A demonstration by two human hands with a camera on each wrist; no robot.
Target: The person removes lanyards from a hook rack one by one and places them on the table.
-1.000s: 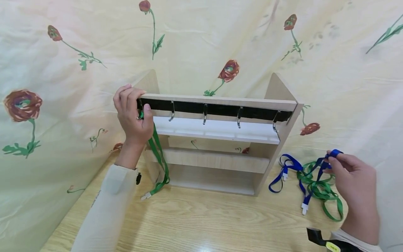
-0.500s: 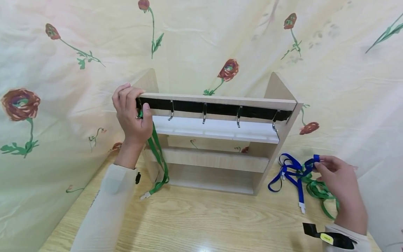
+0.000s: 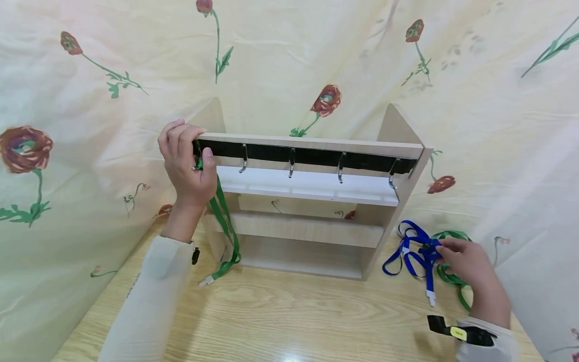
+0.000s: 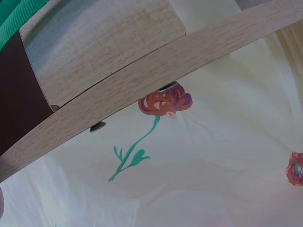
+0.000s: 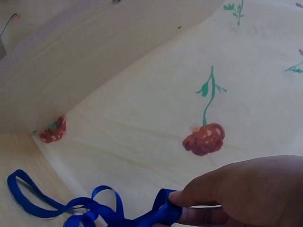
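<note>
My left hand (image 3: 187, 163) grips the upper left corner of a light wooden shelf rack (image 3: 298, 229), fingers over the top board and thumb in front. A green lanyard (image 3: 224, 221) hangs at the leftmost hook, partly behind that hand, its white clip reaching the table. In the left wrist view the rack's board (image 4: 142, 78) crosses the picture, and most of the left hand is out of sight. At the right, my right hand (image 3: 468, 264) pinches the strap of a blue lanyard (image 3: 413, 251) between thumb and fingers. The right wrist view shows the blue strap (image 5: 165, 208) at the fingertips.
Several metal hooks (image 3: 291, 163) line a black strip on the rack's front. A green lanyard heap (image 3: 454, 234) lies on the wooden table (image 3: 289, 306), partly behind the right hand. Cream cloth (image 3: 271, 65) with printed red flowers surrounds the table behind and at both sides.
My right hand has moved left with the blue strap, drawing it off the green heap toward the rest of the blue lanyard. The left hand stays on the rack's corner.
</note>
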